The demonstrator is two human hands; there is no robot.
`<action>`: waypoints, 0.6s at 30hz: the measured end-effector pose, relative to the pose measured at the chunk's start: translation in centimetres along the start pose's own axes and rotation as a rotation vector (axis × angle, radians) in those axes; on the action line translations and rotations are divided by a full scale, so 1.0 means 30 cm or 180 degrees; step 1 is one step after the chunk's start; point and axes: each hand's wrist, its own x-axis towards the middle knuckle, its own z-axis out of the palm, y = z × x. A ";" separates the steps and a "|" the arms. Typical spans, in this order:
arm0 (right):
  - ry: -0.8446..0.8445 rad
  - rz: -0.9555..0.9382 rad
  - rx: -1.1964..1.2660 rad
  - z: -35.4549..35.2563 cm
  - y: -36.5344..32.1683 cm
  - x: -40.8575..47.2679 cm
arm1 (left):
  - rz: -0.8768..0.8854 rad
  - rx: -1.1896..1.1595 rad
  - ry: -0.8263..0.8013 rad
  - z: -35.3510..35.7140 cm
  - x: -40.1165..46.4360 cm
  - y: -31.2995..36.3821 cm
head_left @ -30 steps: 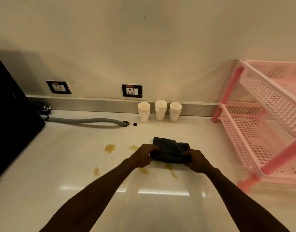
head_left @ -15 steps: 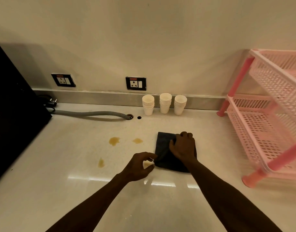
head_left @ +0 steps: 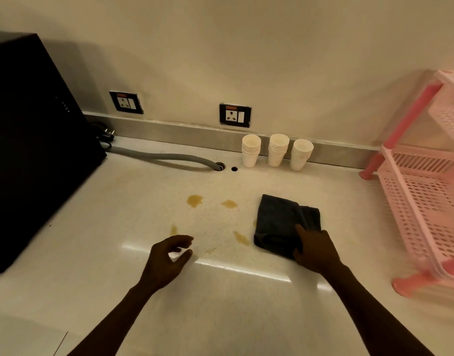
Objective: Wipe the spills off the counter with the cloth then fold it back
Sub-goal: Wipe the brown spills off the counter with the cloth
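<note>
A dark grey folded cloth (head_left: 279, 222) lies flat on the pale counter (head_left: 220, 299), right of centre. My right hand (head_left: 314, 249) rests on its near right corner, fingers pressed on the fabric and gripping its edge. My left hand (head_left: 168, 258) hovers over the counter to the left, empty, fingers loosely curled and apart. Amber spills mark the counter: a blotch (head_left: 194, 200), a smaller spot (head_left: 229, 203), a faint drop (head_left: 173, 229) and a streak (head_left: 241, 238) just left of the cloth.
Three stacks of white paper cups (head_left: 277, 152) stand at the back wall. A pink plastic rack (head_left: 423, 191) fills the right side. A black appliance (head_left: 33, 140) stands at the left, with a grey hose (head_left: 169, 158) running into a counter hole. Two wall sockets sit above.
Both hands held the bunched cloth; it now lies flat. My left hand let go and moved left. My right hand slid from the top of the cloth to its near corner.
</note>
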 end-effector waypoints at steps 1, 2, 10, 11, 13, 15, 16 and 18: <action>0.0079 -0.0258 -0.0132 0.006 0.031 -0.028 | -0.0016 0.0007 0.0048 -0.013 -0.006 -0.016; 0.0270 -0.0474 -0.0167 0.012 0.065 -0.052 | -0.0017 0.0018 0.0085 -0.021 -0.010 -0.029; 0.1351 0.0638 0.1412 -0.028 -0.014 0.043 | -0.0010 0.1101 0.0257 0.018 0.002 -0.104; 0.1002 0.0791 0.1447 -0.016 -0.062 0.068 | -0.0097 0.1215 0.0291 0.022 0.001 -0.115; 0.0277 0.0974 0.1270 0.030 -0.146 0.099 | -0.0253 0.1366 0.0374 0.019 0.000 -0.131; -0.0007 0.1115 0.0843 0.087 -0.204 0.111 | -0.0283 0.1507 0.0466 0.010 -0.001 -0.146; 0.0018 0.1171 0.0705 0.109 -0.224 0.113 | -0.0306 0.1599 0.0503 0.002 -0.003 -0.153; 0.0158 0.1220 0.0596 0.134 -0.254 0.117 | -0.0434 0.1748 0.0556 -0.016 -0.012 -0.167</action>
